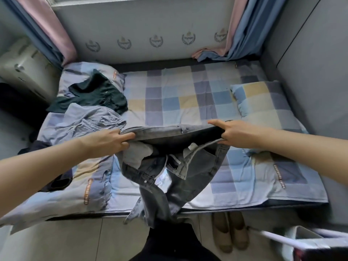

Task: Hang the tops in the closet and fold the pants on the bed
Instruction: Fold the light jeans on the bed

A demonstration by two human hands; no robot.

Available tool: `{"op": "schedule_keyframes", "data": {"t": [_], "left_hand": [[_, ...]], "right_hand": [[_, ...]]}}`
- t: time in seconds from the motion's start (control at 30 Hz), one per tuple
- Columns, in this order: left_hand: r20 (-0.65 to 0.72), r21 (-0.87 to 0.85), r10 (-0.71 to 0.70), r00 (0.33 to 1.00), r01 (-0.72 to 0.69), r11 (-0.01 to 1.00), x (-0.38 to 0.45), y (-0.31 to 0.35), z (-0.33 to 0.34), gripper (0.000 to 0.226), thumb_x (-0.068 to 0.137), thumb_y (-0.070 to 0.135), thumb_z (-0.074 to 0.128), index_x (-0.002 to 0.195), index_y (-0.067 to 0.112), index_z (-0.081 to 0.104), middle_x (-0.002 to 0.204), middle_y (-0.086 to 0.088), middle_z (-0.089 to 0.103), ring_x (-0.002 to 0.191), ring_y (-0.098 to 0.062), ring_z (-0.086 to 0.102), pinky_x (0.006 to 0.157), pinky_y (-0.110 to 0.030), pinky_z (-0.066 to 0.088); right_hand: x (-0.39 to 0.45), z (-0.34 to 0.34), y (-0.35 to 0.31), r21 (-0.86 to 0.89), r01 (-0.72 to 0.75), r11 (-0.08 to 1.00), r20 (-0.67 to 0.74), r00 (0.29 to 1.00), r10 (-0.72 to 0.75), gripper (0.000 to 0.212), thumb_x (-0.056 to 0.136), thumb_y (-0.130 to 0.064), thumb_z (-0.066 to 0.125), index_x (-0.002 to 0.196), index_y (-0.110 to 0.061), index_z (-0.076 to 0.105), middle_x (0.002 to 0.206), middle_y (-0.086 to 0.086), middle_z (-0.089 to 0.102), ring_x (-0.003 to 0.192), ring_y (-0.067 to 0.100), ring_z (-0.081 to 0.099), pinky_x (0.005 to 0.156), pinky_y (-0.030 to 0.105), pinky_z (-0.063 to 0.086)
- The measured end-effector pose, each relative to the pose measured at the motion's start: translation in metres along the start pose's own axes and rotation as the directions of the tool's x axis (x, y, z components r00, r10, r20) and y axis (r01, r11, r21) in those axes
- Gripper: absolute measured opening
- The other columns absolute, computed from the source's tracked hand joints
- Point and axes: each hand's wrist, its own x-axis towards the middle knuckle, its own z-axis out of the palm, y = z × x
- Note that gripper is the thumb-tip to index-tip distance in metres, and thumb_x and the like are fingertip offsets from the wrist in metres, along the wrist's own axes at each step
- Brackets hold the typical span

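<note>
Soft even daylight, edges warped, blurred

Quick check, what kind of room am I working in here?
Most likely a small bedroom: a bed with checked bedding, a matching pillow on it, and curtains at a window behind. Both hands hold grey jeans over the bed.

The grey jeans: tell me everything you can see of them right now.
The grey jeans look like faded denim. Left hand and right hand each grip one end of the waistband, stretched level above the bed. The fly hangs open, showing a white label and pale pocket lining. The legs drop twisted over the bed's near edge toward the floor.
</note>
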Motion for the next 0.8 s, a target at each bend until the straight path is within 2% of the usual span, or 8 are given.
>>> {"op": "schedule_keyframes", "data": {"t": [0.07,0.13,0.27,0.4,0.5,0.63,0.73,0.8], "left_hand": [[-0.152,-0.074,-0.057,0.987,0.046,0.996,-0.007,-0.011,0.001,0.008,0.073,0.014,0.070,0.078,0.015,0.064,0.117,-0.012,0.060,0.069,-0.024,0.055,0.064,-0.036,0.051],[-0.208,-0.182,-0.126,0.970,0.088,0.979,-0.014,-0.018,0.008,0.024,0.066,0.026,0.082,0.077,0.014,0.065,0.119,-0.011,0.059,0.084,-0.031,0.058,0.076,-0.043,0.052],[-0.194,-0.439,-0.318,0.928,0.208,0.874,-0.025,-0.015,0.012,0.025,0.069,0.025,0.086,0.078,0.011,0.067,0.135,-0.012,0.050,0.106,-0.034,0.063,0.083,-0.044,0.056],[-0.188,-0.509,-0.370,0.910,0.232,0.829,-0.020,0.002,0.013,0.036,0.079,0.039,0.076,0.069,0.006,0.066,0.117,-0.010,0.059,0.065,-0.029,0.067,0.054,-0.034,0.054],[-0.081,-0.466,-0.420,0.904,0.338,0.818,-0.017,0.000,0.014,0.032,0.092,0.032,0.063,0.076,0.004,0.069,0.110,-0.006,0.059,0.060,-0.030,0.063,0.053,-0.035,0.048],[-0.078,-0.572,-0.463,0.883,0.340,0.747,-0.033,-0.006,0.018,0.010,0.085,0.005,0.070,0.092,0.000,0.075,0.132,-0.009,0.061,0.087,-0.030,0.071,0.075,-0.037,0.054],[-0.107,-0.734,-0.529,0.842,0.292,0.613,-0.046,-0.010,0.023,0.030,0.074,-0.013,0.074,0.098,0.005,0.078,0.115,-0.006,0.068,0.094,-0.023,0.068,0.080,-0.025,0.048],[-0.037,-0.819,-0.599,0.800,0.319,0.477,-0.055,-0.010,0.020,0.014,0.075,-0.001,0.076,0.085,0.007,0.078,0.098,0.004,0.068,0.086,-0.022,0.066,0.075,-0.019,0.044]], "right_hand": [[-0.011,-0.003,0.005,0.062,0.007,0.998,-0.038,0.999,-0.005,0.038,0.098,-0.034,0.048,0.091,-0.005,0.071,0.161,-0.005,0.011,0.118,0.022,0.053,0.102,0.035,0.042],[-0.023,-0.007,0.010,0.122,-0.004,0.992,-0.090,0.996,0.015,0.033,0.096,-0.025,0.053,0.106,0.004,0.065,0.160,-0.002,0.017,0.125,0.022,0.050,0.104,0.036,0.042],[-0.031,-0.016,-0.004,0.088,-0.118,0.989,-0.070,0.990,0.124,0.039,0.096,-0.033,0.054,0.066,-0.009,0.060,0.160,0.006,0.010,0.080,0.024,0.066,0.073,0.030,0.047],[-0.014,-0.011,-0.018,0.137,-0.203,0.970,-0.131,0.966,0.221,0.050,0.099,-0.042,0.040,0.088,-0.003,0.070,0.129,0.008,0.054,0.092,0.030,0.061,0.086,0.041,0.049],[-0.004,-0.016,-0.020,0.236,-0.284,0.930,-0.166,0.931,0.326,0.041,0.098,-0.029,0.039,0.081,-0.001,0.063,0.099,0.011,0.055,0.082,0.032,0.058,0.076,0.041,0.048],[-0.004,-0.019,-0.019,0.250,-0.284,0.926,-0.231,0.911,0.342,0.033,0.099,-0.024,0.040,0.078,-0.004,0.056,0.090,0.012,0.053,0.073,0.034,0.056,0.063,0.039,0.044],[-0.008,-0.023,-0.019,0.360,-0.227,0.905,-0.311,0.886,0.345,0.031,0.098,-0.025,0.042,0.069,-0.013,0.046,0.080,0.003,0.046,0.069,0.027,0.050,0.064,0.036,0.039],[-0.007,-0.035,-0.024,0.451,-0.192,0.872,-0.307,0.884,0.354,0.035,0.098,-0.026,0.043,0.065,-0.015,0.043,0.074,0.000,0.046,0.068,0.022,0.047,0.065,0.032,0.034]]}}
